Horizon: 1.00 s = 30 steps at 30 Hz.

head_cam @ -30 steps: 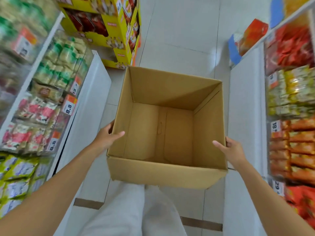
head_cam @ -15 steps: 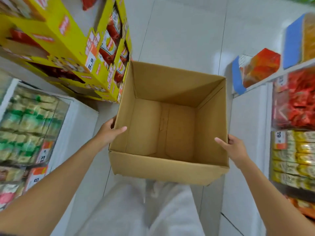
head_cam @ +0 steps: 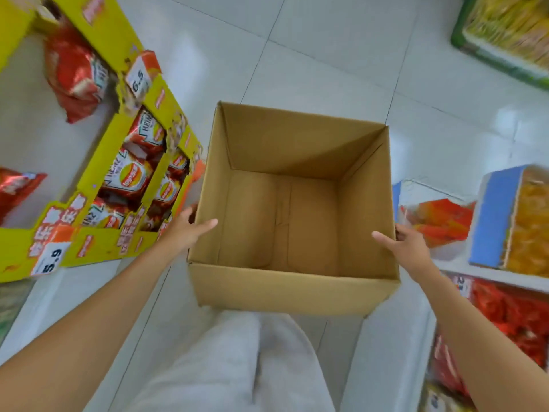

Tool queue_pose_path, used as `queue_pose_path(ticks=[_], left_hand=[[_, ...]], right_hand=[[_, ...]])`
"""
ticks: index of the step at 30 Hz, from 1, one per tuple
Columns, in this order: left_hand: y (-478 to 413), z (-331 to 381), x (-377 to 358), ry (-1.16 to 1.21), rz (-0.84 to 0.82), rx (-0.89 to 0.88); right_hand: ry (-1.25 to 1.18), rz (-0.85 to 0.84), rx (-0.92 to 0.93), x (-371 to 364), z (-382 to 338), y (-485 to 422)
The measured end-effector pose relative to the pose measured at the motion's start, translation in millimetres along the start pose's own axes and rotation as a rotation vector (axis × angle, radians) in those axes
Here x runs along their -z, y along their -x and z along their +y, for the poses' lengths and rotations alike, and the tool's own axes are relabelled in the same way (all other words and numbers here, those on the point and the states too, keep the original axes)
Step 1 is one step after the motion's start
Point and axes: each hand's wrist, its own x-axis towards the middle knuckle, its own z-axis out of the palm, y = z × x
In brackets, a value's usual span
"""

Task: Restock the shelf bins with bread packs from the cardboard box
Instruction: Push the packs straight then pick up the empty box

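An open brown cardboard box [head_cam: 285,289] hangs in front of me above the white tiled floor, carried between both hands. Nothing lies inside it; only its bare bottom flaps show. My left hand [head_cam: 187,230] grips the left wall, thumb hooked over the rim into the box and fingers outside. On the right wall my right hand [head_cam: 407,245] grips the same way, thumb over the rim. No bread packs are in view.
A yellow cardboard display stand [head_cam: 98,173] with red snack packs stands close on the left. To the right, a white shelf [head_cam: 475,272] carries red and orange packs and a blue-edged box [head_cam: 496,215]. My light trouser legs [head_cam: 237,367] show below the box. Open floor lies ahead.
I have walked forward along the aisle with the box. The left shelf bins have slid out of view, and the yellow display stand is now beside the box. Both grips are unchanged.
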Motion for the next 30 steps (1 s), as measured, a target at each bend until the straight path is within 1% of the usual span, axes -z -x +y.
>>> queue_pose_path(ticks=[4,8,11,15,18,23,27,30], left_hand=[[-69.0,73.7,3.5,0.105,0.024,0.021],[-140.3,153.3,7.1,0.205,0.06,-0.028],[-186.1,201.3,21.8,0.264,0.086,-0.001],[-236.9,253.8,49.6,0.352,0.162,0.009],[-275.8,281.0,59.9,0.409,0.245,0.009],[-347.0,312.5,67.6,0.529,0.369,0.088],[-385.3,315.6,61.1,0.611,0.484,0.159],[-399.0,310.2,51.5,0.698,0.549,0.211]], right_hand=[[-0.023,-0.062,-0.012,31.5,-75.8,-99.1],[0.034,-0.045,0.043,53.1,-160.3,-199.6],[0.071,-0.085,0.086,65.0,-232.6,-268.1],[0.118,-0.144,0.153,69.8,-322.0,-352.5],[0.175,-0.221,0.215,63.4,-385.9,-420.5],[0.307,-0.355,0.323,28.2,-487.4,-538.2],[0.42,-0.474,0.384,-10.4,-552.3,-612.1],[0.501,-0.565,0.456,-45.6,-588.3,-647.0]])
